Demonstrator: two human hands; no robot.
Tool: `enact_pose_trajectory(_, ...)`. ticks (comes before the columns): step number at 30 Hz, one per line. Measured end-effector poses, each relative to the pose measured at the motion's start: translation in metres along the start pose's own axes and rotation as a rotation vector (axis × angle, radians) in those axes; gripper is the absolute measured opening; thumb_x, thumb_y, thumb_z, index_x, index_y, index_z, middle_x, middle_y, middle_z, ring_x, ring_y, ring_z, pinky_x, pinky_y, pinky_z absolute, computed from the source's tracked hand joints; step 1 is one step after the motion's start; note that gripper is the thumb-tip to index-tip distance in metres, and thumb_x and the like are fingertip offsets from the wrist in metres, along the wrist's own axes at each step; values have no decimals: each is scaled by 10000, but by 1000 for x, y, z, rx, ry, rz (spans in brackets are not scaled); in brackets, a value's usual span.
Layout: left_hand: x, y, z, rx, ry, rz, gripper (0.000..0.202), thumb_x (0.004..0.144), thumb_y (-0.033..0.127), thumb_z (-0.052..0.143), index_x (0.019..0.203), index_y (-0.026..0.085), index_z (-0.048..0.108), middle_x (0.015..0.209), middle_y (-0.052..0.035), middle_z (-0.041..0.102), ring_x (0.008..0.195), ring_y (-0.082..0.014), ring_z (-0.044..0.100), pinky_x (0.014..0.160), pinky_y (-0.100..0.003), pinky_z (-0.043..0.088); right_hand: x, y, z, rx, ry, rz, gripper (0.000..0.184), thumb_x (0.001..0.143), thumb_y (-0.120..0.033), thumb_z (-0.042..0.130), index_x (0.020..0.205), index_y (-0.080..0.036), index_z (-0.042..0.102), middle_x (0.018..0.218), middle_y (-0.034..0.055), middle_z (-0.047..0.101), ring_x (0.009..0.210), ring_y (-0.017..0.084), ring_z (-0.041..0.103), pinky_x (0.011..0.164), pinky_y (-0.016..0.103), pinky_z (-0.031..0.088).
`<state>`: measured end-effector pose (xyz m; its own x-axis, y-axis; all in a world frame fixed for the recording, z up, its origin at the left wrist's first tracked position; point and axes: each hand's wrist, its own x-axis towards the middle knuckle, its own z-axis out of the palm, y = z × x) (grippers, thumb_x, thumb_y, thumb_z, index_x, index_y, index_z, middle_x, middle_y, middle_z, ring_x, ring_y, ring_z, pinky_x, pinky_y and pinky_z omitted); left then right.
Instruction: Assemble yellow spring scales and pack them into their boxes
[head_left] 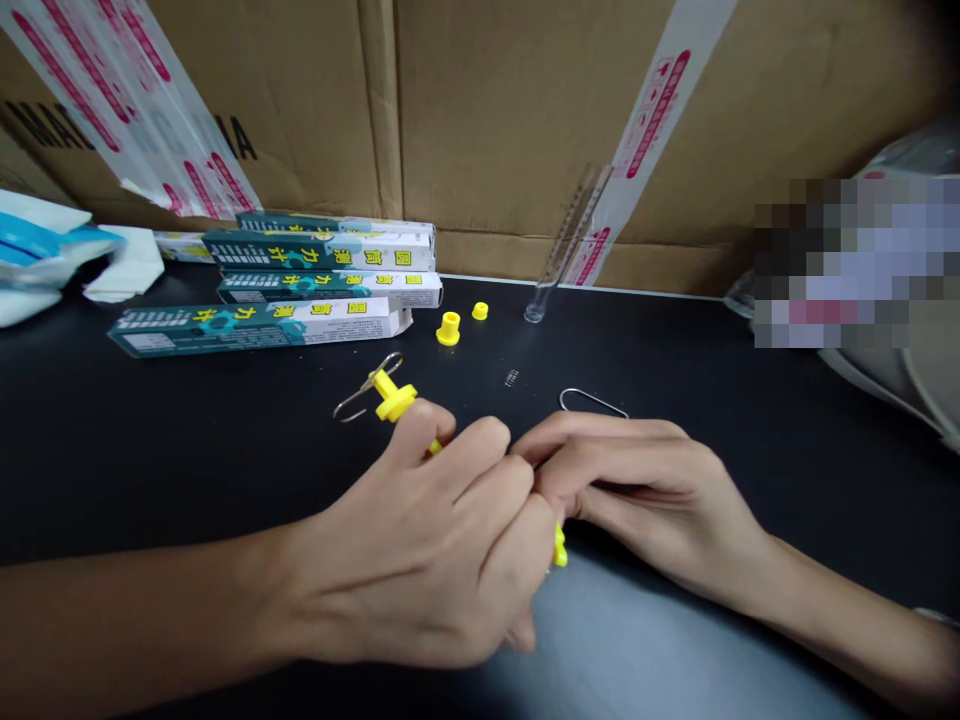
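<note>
Currently your left hand [450, 520] clasps the yellow rod [395, 400]; right hand [645, 485], grip hidden; a knuckle bump could roll the coil spring [511, 378].

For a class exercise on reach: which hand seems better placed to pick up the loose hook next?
Probably the right hand: the loose hook lies just beyond it, though it is up against the left hand. The left is farther off and closed around the yellow part.

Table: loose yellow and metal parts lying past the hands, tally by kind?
Yellow caps: 2
Spring: 1
Wire hook, partly hidden by the right hand: 1
Total: 4
Not counted: the yellow piece in the left hand.
</note>
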<state>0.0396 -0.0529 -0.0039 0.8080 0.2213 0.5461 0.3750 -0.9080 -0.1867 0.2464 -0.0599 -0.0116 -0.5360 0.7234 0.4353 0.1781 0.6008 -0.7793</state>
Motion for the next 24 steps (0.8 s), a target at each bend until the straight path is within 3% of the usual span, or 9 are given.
enact_pose_trajectory(12, -2, 0, 2, 14, 7, 45, 350, 961, 313, 512, 631, 198, 490, 584, 2, 404, 661, -196, 358, 594, -369, 195, -3, 1, 1, -46, -5, -17, 206, 960, -94, 565, 801, -175, 668, 900, 49, 690, 755, 114, 662, 679, 207, 527)
enact_pose_trajectory(24, -2, -3, 4, -4, 18, 21, 325, 936, 222, 490, 614, 203, 451, 564, 7, 397, 643, -188, 331, 599, -369, 206, -1, -2, 2, -14, -18, 64, 156, 957, -143, 595, 826, -171, 677, 849, 33, 687, 730, 110, 644, 674, 201, 521)
